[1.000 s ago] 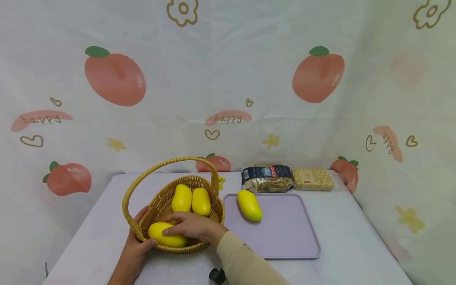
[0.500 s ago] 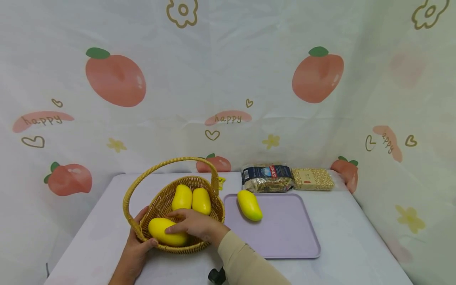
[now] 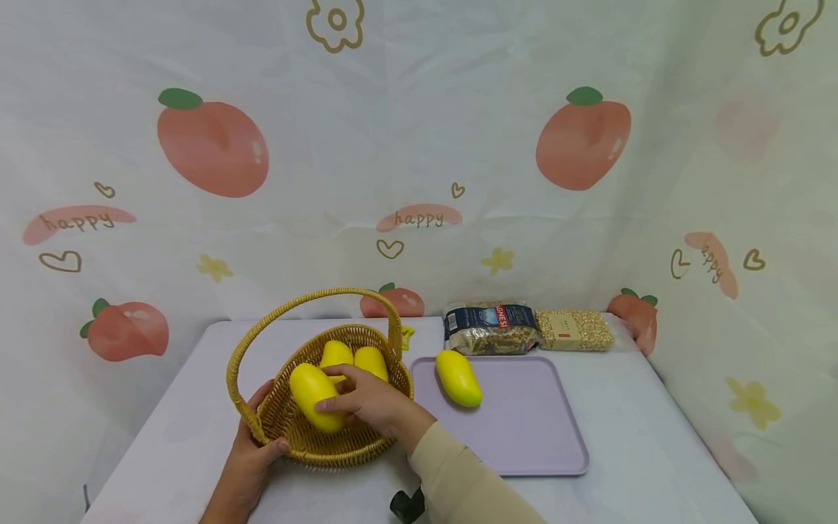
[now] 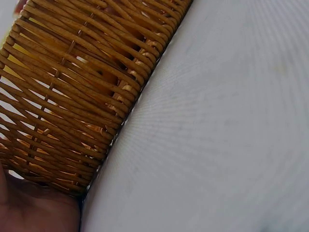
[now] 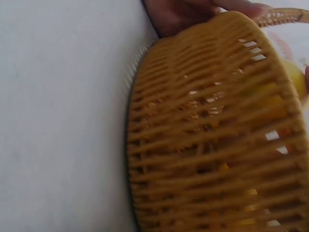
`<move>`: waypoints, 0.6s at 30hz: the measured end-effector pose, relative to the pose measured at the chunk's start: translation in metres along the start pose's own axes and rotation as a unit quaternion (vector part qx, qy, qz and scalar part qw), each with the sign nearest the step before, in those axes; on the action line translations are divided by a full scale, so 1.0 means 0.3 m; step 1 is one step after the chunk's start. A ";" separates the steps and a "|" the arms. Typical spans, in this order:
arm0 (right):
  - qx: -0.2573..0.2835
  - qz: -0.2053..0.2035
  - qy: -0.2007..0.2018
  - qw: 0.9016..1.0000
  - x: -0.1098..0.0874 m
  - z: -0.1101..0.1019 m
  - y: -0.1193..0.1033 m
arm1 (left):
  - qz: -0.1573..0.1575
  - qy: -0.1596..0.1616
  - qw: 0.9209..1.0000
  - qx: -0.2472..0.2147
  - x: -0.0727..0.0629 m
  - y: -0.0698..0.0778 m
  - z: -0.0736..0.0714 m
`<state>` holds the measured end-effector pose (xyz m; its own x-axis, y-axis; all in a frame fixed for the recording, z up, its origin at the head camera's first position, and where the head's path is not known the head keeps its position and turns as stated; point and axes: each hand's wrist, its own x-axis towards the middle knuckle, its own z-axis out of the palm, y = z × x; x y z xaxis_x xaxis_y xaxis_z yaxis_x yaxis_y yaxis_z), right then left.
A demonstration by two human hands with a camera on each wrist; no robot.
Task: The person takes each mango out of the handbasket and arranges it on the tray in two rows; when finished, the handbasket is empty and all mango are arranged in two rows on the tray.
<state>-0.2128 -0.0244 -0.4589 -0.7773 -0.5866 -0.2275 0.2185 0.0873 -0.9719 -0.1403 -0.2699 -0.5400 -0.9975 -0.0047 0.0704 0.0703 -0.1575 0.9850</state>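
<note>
A woven wicker basket (image 3: 340, 460) with a tall arched handle stands on the table at centre left. My left hand (image 3: 252, 455) grips its left side, thumb over the rim by the handle's foot; the left wrist view shows the woven wall (image 4: 72, 87) beside that palm. Inside the basket, my right hand (image 3: 369, 402) holds a yellow mango (image 3: 313, 393), tilted and lifted off the basket floor. Behind it lie two more mangoes, one on the left (image 3: 337, 352) and one on the right (image 3: 371, 360), partly covered by the hand.
A lilac tray (image 3: 524, 437) lies to the basket's right, bearing one mango (image 3: 459, 378). Behind the tray are a pasta bag (image 3: 491, 327) and a pale packet of grains (image 3: 573, 330). A small yellow item (image 3: 406, 337) sits behind the basket.
My right hand has raised the front mango from the basket's near side, moving it up and slightly right, and it has tilted more upright. The left hand and basket stay in place.
</note>
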 end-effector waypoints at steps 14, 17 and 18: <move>0.014 -0.114 0.005 0.993 -0.133 -0.127 -0.012 | 0.006 -0.003 1.000 -0.017 -0.003 0.000 0.000; 0.021 -0.140 0.008 0.990 -0.175 -0.154 -0.014 | 0.010 -0.003 1.000 -0.022 -0.001 -0.001 0.002; 0.022 -0.148 0.010 0.989 -0.189 -0.163 -0.016 | 0.011 -0.002 1.000 -0.024 0.000 -0.002 0.002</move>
<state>-0.1986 0.0478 -0.4444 -0.8230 -0.5643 0.0652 0.0044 -0.1211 -0.9926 -0.1403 -0.2691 -0.5405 -0.9957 -0.0045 0.0927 0.0917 -0.2043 0.9746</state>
